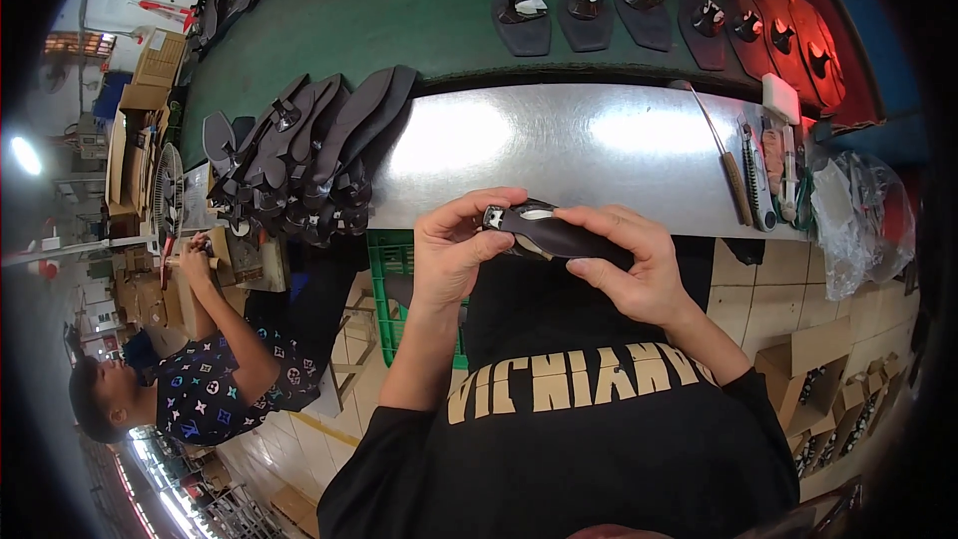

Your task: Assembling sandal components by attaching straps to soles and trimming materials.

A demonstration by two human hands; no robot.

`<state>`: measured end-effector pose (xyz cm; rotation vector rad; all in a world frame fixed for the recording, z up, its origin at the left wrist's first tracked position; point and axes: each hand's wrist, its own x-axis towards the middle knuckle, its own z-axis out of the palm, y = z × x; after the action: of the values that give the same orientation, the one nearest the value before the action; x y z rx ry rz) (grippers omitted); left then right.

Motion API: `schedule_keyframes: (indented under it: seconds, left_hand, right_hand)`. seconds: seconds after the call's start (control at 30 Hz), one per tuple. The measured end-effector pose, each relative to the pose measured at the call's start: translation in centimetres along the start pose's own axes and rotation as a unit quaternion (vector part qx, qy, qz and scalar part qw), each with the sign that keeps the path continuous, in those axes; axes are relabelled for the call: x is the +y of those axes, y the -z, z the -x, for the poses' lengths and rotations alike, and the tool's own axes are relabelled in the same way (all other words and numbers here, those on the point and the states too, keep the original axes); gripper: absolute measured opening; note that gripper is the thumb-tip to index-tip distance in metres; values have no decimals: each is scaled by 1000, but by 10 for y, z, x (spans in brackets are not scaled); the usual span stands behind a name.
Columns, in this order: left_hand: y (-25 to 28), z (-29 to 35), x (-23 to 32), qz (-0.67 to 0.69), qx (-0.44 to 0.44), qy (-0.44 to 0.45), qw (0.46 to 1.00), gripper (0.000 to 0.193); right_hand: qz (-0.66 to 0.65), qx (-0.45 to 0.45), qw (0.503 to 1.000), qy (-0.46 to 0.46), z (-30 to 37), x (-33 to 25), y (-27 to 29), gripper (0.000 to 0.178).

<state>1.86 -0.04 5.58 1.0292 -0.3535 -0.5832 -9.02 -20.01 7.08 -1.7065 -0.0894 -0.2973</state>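
Note:
Both my hands hold a dark shoe sole (pixel 577 240) above the near edge of the steel bench. The fingers and thumb of my left hand (pixel 447 252) are closed on its left end, beside a small shiny, whitish part. My right hand (pixel 639 265) grips the other end, thumb below and fingers along the top. A pale strip shows under the sole; its underside is mostly hidden. To the left of my hands, dark soles with heels (pixel 344 140) lie in an overlapping pile on the bench.
Behind the steel bench (pixel 519 130) runs a green belt (pixel 419 10) carrying several soles (pixel 584 2), some in red light at right. A brown-handled tool (pixel 736 180), cutter (pixel 755 175) and plastic bag (pixel 858 220) lie right. A green crate (pixel 389 309) stands below; another person (pixel 215 374) works left.

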Motion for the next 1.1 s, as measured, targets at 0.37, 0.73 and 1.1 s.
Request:
schedule_keyframes:
  seconds: [0.37,0.73,1.1]
  left_hand:
    - [7,2,-2,-122,-62,-59,989,37]
    - [11,4,-1,-166,-123,-50,977,44]
    - [4,11,-12,-196,-61,45,978,45]
  right_hand:
    - [119,-17,991,60,-7,-7,3,44]
    - [172,-27,981,85,-4,-5,0,42]
    - [78,-33,995,-50,-2,12,-4,31]
